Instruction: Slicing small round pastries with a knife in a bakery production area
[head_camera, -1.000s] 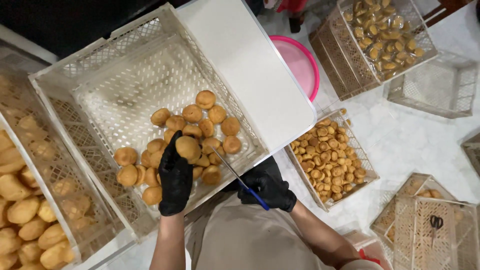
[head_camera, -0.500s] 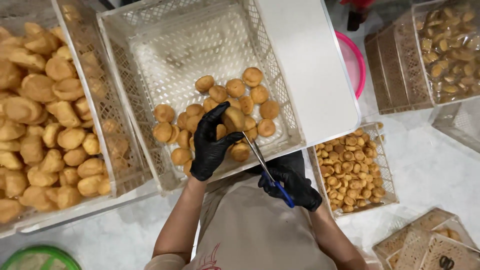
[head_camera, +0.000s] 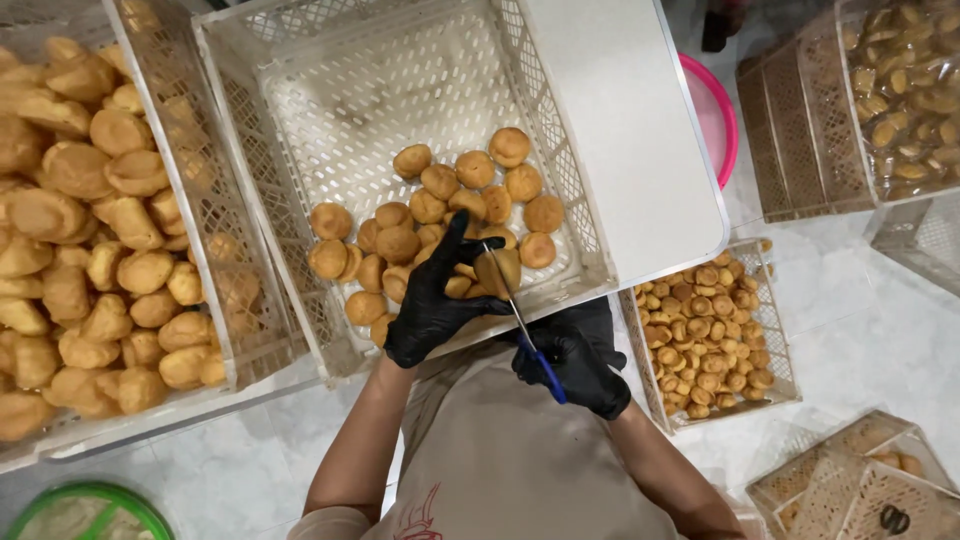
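the left hand (head_camera: 432, 305), in a black glove, is curled around one golden puff (head_camera: 497, 268), pinching it between thumb and fingers just above the heap in the white crate (head_camera: 300, 120). the right hand (head_camera: 578, 368), gloved too, is closed around the blue handles of a pair of scissors (head_camera: 520, 318), whose blades slant up toward the crate until their tips reach the held puff; whether the blades are parted i cannot make out.

the puff looks light and hollow, with a thin baked shell that is dry rather than slippery, so i'd judge it crushes easily if squeezed. it seems best gripped by its rounded sides, gently, leaving the face toward the scissors bare. the scissors are stiff and are sensibly held at the handle loops.

the other puffs (head_camera: 440, 215) lie loose on the crate's floor, beyond the held one. to the left of the white crate stands a second crate (head_camera: 215, 190) piled high with bigger, lumpier puffs. to its right a small basket (head_camera: 752, 262) holds many tiny rounds, and a pink bowl (head_camera: 722, 115) peeks out from under a white board (head_camera: 615, 130) resting across the crate's right edge.
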